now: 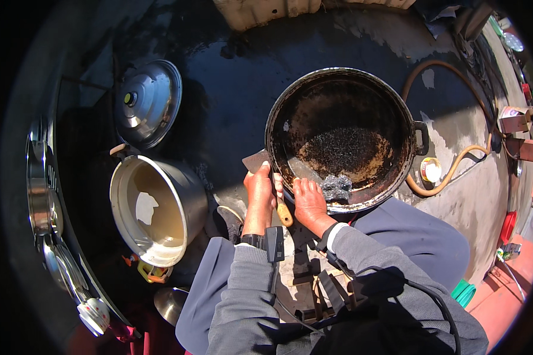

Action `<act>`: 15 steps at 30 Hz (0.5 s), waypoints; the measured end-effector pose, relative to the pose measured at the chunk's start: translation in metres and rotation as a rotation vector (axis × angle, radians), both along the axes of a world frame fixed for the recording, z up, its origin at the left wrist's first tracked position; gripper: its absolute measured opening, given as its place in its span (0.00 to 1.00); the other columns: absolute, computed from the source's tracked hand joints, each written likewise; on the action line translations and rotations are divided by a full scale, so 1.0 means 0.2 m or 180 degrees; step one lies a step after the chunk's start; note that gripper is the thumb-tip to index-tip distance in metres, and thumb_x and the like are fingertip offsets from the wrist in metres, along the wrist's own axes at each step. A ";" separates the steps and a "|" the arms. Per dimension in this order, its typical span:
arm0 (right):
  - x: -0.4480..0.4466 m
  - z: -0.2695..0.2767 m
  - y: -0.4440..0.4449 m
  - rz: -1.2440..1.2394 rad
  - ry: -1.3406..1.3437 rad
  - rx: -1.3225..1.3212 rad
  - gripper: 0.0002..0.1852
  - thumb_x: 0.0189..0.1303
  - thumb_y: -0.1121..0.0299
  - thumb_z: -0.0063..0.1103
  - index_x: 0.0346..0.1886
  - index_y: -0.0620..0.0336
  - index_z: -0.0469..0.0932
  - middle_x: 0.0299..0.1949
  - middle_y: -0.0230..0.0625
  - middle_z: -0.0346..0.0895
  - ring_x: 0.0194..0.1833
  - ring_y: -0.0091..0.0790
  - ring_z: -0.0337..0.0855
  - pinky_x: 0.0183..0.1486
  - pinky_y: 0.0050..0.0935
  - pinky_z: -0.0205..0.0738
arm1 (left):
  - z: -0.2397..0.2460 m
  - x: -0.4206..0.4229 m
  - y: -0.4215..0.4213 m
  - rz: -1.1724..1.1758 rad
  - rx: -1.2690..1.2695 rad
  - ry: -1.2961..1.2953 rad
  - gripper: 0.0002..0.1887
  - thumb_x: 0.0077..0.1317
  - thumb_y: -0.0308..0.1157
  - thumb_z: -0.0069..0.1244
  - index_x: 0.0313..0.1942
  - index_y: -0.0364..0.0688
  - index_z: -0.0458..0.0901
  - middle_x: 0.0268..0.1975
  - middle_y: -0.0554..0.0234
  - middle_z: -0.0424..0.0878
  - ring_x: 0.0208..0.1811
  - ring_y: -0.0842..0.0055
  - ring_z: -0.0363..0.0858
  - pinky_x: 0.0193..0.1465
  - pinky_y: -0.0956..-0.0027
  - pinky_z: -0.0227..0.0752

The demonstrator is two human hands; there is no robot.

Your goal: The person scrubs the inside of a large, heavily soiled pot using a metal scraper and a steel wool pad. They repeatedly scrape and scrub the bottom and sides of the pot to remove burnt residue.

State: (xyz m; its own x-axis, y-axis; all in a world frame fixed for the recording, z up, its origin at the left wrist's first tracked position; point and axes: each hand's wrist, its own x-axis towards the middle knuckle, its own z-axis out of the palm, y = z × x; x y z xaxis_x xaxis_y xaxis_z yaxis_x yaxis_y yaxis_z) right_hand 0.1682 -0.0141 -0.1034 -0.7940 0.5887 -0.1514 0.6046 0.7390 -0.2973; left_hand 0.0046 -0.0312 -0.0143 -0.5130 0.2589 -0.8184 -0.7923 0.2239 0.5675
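Observation:
A large blackened metal pan (346, 111) with a side handle is tilted before me, its inside scorched and brown in patches. My left hand (260, 191) is closed around a scraper, its thumb against the flat metal blade (254, 161). The scraper's yellowish wooden handle (284, 214) sticks out below the fingers, close to the pan's near left rim. My right hand (310, 202) lies over the near rim with its fingers inside the pan; its thumb is hidden. Beside those fingers, a clump of steel wool (336, 186) rests on the pan's inner wall.
At left stands a metal pot (195, 199) of cloudy water, with a domed lid (149, 106) behind it. A tan hose (454, 167) curves along the right, near a small round tub (431, 170). Metal dishes (40, 191) line the far left. The concrete floor (231, 84) is wet.

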 end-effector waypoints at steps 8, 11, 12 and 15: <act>0.00 0.08 0.02 -0.0049 0.0313 -0.0180 0.34 0.49 0.75 0.62 0.65 0.69 0.69 0.53 0.48 0.71 0.55 0.50 0.72 0.62 0.43 0.69 | -0.03 -0.04 -0.03 -0.2238 -0.1366 0.2883 0.12 0.69 0.35 0.57 0.45 0.35 0.85 0.39 0.38 0.88 0.47 0.45 0.88 0.51 0.53 0.80; 0.00 0.08 0.03 -0.0020 0.0257 -0.0142 0.34 0.49 0.75 0.62 0.64 0.69 0.69 0.53 0.48 0.71 0.55 0.50 0.72 0.62 0.43 0.69 | -0.06 -0.06 -0.04 -0.1855 -0.1206 0.2648 0.12 0.69 0.35 0.56 0.43 0.35 0.85 0.37 0.40 0.89 0.42 0.46 0.88 0.46 0.53 0.80; 0.00 0.08 0.03 -0.0037 0.0193 -0.0279 0.34 0.50 0.76 0.62 0.65 0.69 0.68 0.53 0.48 0.71 0.56 0.51 0.73 0.63 0.43 0.68 | -0.07 -0.08 -0.04 -0.1910 -0.1278 0.2719 0.11 0.70 0.35 0.56 0.43 0.35 0.85 0.36 0.40 0.88 0.42 0.46 0.88 0.46 0.53 0.80; 0.01 0.08 0.02 -0.0065 0.0252 -0.0236 0.35 0.50 0.76 0.61 0.67 0.70 0.68 0.56 0.50 0.72 0.57 0.52 0.72 0.65 0.44 0.67 | -0.08 -0.11 -0.06 -0.1995 -0.1560 0.2752 0.11 0.70 0.35 0.56 0.43 0.35 0.86 0.36 0.41 0.88 0.42 0.47 0.88 0.46 0.53 0.79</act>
